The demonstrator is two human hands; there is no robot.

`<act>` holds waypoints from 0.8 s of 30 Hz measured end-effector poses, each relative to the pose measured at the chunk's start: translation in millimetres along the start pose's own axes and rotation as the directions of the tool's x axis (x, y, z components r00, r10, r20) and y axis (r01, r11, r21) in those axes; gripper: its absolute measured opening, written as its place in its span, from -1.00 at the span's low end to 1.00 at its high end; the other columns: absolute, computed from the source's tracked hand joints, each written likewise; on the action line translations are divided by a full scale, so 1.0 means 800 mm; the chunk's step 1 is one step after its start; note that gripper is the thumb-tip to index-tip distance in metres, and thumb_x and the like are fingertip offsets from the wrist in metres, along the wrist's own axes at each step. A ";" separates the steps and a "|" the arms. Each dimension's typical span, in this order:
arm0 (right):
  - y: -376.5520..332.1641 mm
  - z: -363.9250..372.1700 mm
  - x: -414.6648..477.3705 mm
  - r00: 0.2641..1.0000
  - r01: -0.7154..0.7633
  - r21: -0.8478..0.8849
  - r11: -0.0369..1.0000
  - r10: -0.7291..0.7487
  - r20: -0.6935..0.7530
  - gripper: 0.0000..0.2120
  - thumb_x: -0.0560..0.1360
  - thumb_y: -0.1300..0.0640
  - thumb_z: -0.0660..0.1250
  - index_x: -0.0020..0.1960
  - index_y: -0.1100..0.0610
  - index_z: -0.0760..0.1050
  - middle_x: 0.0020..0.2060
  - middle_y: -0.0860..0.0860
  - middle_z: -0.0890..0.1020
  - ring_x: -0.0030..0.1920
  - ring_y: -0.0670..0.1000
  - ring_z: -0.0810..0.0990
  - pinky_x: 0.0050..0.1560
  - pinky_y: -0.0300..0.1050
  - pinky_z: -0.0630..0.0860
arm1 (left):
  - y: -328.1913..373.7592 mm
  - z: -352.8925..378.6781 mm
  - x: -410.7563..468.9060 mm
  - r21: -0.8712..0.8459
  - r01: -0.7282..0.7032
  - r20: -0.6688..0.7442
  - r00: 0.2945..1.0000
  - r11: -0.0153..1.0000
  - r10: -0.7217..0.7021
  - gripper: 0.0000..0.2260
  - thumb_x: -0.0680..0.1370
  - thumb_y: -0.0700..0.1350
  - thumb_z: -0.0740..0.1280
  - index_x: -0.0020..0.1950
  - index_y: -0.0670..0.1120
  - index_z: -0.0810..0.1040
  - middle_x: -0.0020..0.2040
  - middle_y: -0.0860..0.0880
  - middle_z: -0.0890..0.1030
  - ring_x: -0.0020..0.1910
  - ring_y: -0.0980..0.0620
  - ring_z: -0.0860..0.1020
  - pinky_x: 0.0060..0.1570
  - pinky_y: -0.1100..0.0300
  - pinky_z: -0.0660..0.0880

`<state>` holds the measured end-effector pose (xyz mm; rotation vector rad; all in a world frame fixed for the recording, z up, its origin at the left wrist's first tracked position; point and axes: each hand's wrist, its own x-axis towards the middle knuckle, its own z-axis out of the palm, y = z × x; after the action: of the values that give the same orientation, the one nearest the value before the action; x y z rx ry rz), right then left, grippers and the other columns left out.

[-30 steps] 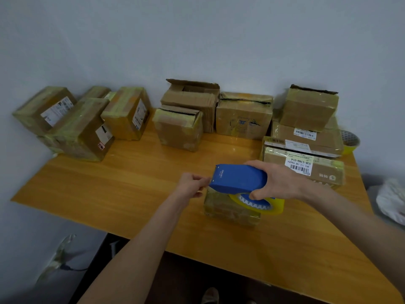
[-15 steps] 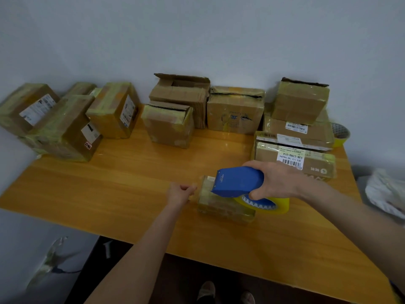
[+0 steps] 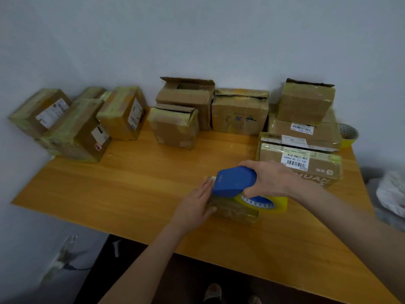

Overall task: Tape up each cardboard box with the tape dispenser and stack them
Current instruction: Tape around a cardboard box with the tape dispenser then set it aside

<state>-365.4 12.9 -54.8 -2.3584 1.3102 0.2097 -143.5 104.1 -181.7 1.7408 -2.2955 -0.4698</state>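
The small flat tape-covered cardboard box [image 3: 234, 212] lies on the orange wooden counter [image 3: 131, 194], toward its front edge. The blue tape dispenser with a yellow roll [image 3: 235, 182] is on the box's top, and the right hand [image 3: 271, 177] grips it. The left hand [image 3: 197, 205] presses the box's left end with straight fingers.

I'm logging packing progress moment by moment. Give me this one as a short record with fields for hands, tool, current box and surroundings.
left hand: fingers flat on the left end of the small box
right hand: grips the blue tape dispenser at that box's top
tape: yellow roll in the dispenser
table: wooden, small box lies on it
right side: stack of boxes
back wall: open-flapped box
far right: spare roll
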 end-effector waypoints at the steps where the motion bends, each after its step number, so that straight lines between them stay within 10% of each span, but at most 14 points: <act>1: 0.000 0.000 0.000 1.000 0.006 -0.013 1.000 -0.006 -0.003 -0.27 0.36 -0.22 0.38 0.46 -0.16 0.21 0.01 -0.10 0.49 -0.03 0.01 0.51 -0.06 -0.06 0.57 | -0.001 0.002 0.002 0.060 0.002 0.040 0.999 0.998 -0.004 -0.37 0.63 0.08 0.18 0.59 -0.05 -0.05 0.58 0.05 -0.10 0.54 0.14 -0.10 0.49 0.20 0.05; 24: 0.111 0.036 -0.067 0.985 -0.123 0.205 0.971 0.095 0.144 -0.34 0.30 -0.08 0.48 0.33 -0.26 0.28 0.07 -0.13 0.56 0.04 -0.01 0.56 0.09 0.04 0.54 | 0.028 0.025 0.016 0.391 0.067 0.052 0.994 0.918 -0.095 -0.31 0.60 0.17 0.17 0.58 -0.05 -0.09 0.56 -0.03 -0.15 0.56 -0.06 -0.14 0.47 0.08 -0.28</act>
<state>-466.6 26.3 -88.6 -2.0602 1.3290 0.2436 -173.8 99.4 -191.6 2.0313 -2.5063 -0.0870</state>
